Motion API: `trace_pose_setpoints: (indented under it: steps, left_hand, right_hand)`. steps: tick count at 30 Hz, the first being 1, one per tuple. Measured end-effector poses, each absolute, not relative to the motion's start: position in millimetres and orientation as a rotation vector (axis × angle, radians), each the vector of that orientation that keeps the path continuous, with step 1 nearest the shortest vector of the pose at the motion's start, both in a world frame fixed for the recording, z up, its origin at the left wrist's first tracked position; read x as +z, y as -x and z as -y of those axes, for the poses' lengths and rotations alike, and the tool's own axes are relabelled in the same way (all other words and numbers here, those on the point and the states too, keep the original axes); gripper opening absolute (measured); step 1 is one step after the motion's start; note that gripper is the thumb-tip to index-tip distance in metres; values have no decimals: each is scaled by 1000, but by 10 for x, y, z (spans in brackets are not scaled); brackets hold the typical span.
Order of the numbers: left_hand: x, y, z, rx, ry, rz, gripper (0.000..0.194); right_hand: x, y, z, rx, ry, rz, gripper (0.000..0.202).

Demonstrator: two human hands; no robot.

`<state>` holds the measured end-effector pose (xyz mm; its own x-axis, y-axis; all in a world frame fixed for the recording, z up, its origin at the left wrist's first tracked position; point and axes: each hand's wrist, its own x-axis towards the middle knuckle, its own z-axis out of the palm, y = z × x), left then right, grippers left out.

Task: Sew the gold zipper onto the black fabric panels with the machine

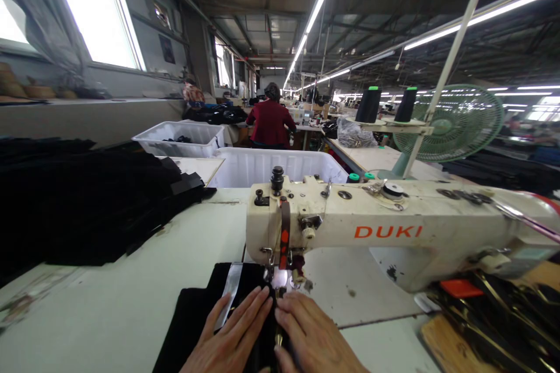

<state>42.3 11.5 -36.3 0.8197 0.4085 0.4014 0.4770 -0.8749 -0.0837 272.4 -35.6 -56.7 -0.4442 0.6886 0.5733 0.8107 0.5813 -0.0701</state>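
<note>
Black fabric (196, 315) lies under our left hand (231, 335) & right hand (312, 335), both flat, fingers spread, so we feed it straight w/ even pressure to the needle (280, 282) of the sewing machine (394, 233).

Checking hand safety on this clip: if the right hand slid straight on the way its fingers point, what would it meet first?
Most likely the presser foot and needle of the sewing machine; the right hand lies flat on the black fabric, fingertips just short of it.

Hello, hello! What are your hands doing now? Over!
Left hand, right hand flat on black fabric. Fabric under sewing machine needle. Nothing blocking.
</note>
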Motion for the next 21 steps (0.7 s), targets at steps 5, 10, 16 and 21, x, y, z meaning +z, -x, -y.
trace_pose_setpoints:
  steps: [5,10,16,21]
  left_hand:
    - [-253,-414,-114,-503,2860,724,87]
    - [-191,-456,-115,-524,2886,803,80]
    - [-208,-458,-129,-509,2797,764,65]
    - [-170,-471,-181,-505,2742,766,70]
  right_hand:
    - [-508,-2738,371,-248,1206,2285,41]
    - [-474,-2755,375,-243,1252,2250,50]
    - [-502,-2809,305,-337,1234,2390,53]
    - [-468,-2777,244,-406,1271,2387,46]
